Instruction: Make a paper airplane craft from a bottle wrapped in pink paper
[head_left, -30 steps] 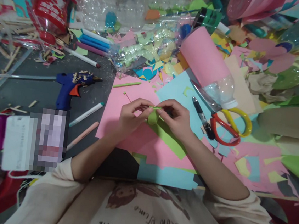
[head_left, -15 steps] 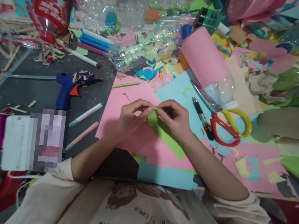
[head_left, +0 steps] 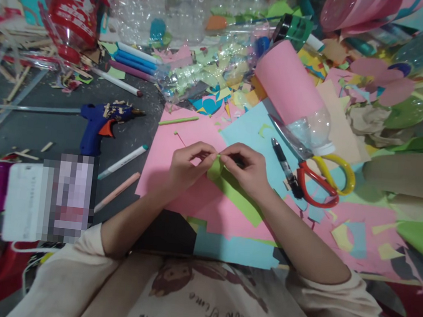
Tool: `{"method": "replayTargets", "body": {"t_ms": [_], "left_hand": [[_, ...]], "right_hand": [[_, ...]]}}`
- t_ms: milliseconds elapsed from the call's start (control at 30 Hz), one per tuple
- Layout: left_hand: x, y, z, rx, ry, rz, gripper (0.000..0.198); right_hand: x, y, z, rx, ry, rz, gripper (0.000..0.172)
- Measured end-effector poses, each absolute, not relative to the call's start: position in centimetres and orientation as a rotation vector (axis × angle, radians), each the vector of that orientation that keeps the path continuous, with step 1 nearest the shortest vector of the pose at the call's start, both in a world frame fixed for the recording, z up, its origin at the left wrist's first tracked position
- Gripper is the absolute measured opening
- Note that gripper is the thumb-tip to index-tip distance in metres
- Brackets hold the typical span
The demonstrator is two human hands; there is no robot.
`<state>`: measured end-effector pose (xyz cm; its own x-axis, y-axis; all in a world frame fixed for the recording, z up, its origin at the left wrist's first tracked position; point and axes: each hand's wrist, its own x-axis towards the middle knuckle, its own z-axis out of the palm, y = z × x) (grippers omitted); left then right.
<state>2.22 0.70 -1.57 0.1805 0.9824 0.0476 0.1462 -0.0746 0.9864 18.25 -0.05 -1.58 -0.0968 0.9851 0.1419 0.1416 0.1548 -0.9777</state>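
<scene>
Between my hands is a strip of green paper (head_left: 238, 194), its curled far end pinched at the fingertips. My left hand (head_left: 191, 164) grips that end from the left, thumb and fingers pressed together. From the right, my right hand (head_left: 245, 166) pinches the same edge, close against the left fingertips. The strip slants down to the right under my right wrist, over a sheet of pink paper (head_left: 177, 195). Just beyond my left hand lie a thin rolled green paper stick (head_left: 178, 120) and a small pin-like stick with a green tip (head_left: 179, 139).
Left of the pink sheet are a blue glue gun (head_left: 96, 121) and a marker (head_left: 123, 161). Scissors (head_left: 318, 182), a black pen (head_left: 285, 164) and a pink-wrapped bottle (head_left: 292, 86) lie to the right. Paper scraps and clear plastic bottles (head_left: 156, 1) crowd the back.
Both hands stay almost in place, still pinching the green paper. The fingertips have shifted slightly, and the curled end looks a little different in shape.
</scene>
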Motion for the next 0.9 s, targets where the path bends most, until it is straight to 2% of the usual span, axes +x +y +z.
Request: {"method": "replayTargets", "body": {"t_ms": [467,900], "left_hand": [[2.26,0.48,-1.5,1.438,1.207,1.003,0.012],[2.29,0.69,-1.31,1.222,1.267,1.082,0.012]], "right_hand": [[18.23,-0.01,-1.35,-1.171,-1.463,1.151,0.007],[18.42,0.12,-2.18,-1.216,-1.324,1.119,0.019]]}}
